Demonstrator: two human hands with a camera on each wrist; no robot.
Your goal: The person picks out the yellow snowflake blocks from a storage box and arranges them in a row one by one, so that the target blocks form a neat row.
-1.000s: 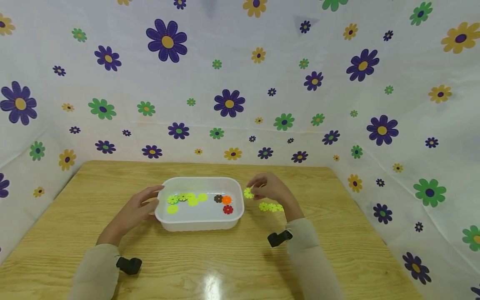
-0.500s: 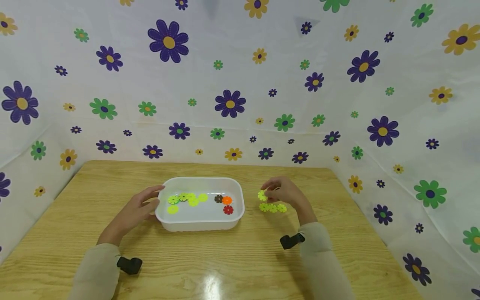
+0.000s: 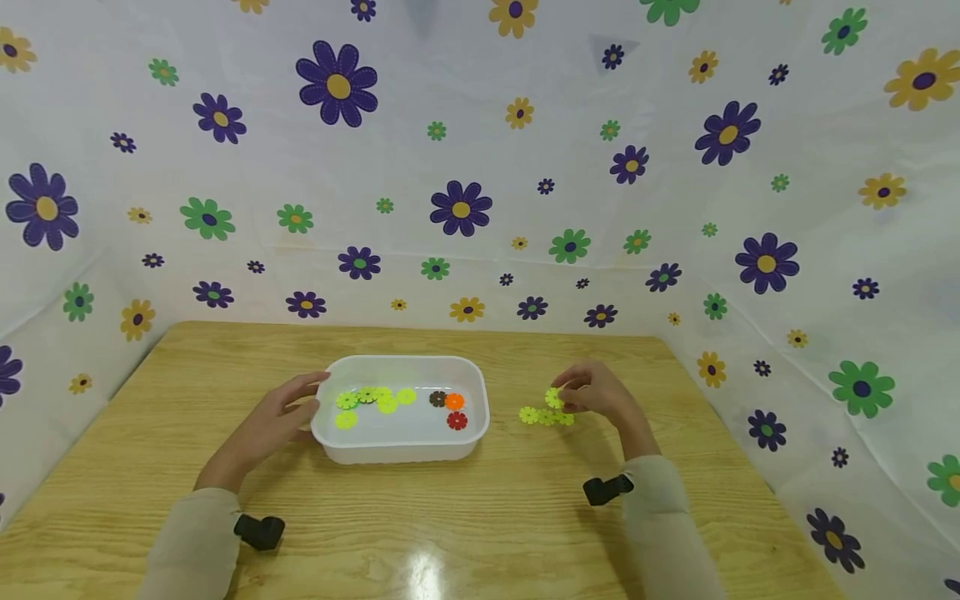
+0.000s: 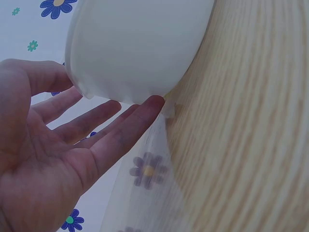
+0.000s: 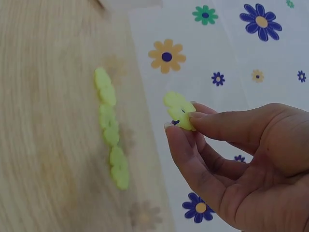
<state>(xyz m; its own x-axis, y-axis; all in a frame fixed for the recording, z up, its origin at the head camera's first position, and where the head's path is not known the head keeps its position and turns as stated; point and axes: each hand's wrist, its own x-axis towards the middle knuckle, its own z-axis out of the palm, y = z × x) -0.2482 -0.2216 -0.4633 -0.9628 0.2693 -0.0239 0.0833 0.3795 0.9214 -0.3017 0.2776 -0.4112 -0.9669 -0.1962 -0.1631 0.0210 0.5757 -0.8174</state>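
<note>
My right hand pinches a yellow-green notched flower-shaped disc between thumb and fingers. It is held just above and behind a short row of matching discs on the table, which in the right wrist view forms one line of three. At the left end of a white plastic tub, my left hand has its fingertips against the wall and rim; its fingers are only gently bent. Inside the tub, several yellow-green discs lie to the left. A brown, an orange and a red disc are at its right.
Everything stands on a light wooden table. White cloth printed with flowers hangs behind the table and along both sides. A black wrist camera sits on each sleeve.
My right hand has carried its disc rightward, away from the tub, to over the row of discs. My left hand and the tub have stayed in place.
</note>
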